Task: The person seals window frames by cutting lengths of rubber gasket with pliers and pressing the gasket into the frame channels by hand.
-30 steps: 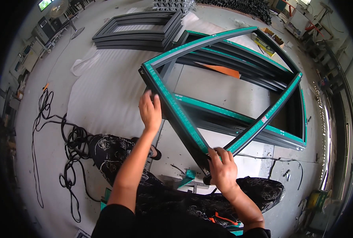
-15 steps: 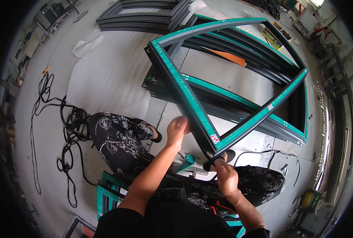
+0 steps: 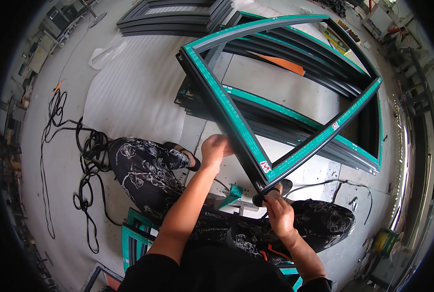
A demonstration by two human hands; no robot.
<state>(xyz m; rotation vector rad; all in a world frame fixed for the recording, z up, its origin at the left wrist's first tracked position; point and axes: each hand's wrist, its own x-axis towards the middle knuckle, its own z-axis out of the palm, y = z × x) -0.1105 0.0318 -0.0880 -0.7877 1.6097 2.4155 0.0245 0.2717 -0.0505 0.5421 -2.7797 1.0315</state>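
Observation:
A dark window frame (image 3: 236, 121) with green film strips lies askew on a stack of similar frames (image 3: 280, 127), its near corner pointing at me. My left hand (image 3: 215, 152) is curled against the outer left side of the top frame; its fingertips are partly hidden at the edge. Just below the near corner, my right hand (image 3: 279, 216) is closed in a pinch. Whatever lies between those fingers is too small and dark to make out. A loose piece of green film (image 3: 232, 195) hangs between my knees.
More dark frames (image 3: 173, 27) are stacked at the far left, beside white foam sheeting (image 3: 134, 87). Tangled black cable (image 3: 91, 146) covers the floor at left. Other green-filmed frames (image 3: 129, 243) stand close by my left side. An orange piece (image 3: 283, 65) lies inside the stack.
The view has shifted slightly. My left hand has turned a little at the frame's side, and my right hand stays pinched by the near corner. The window frame keeps nearly the same pose.

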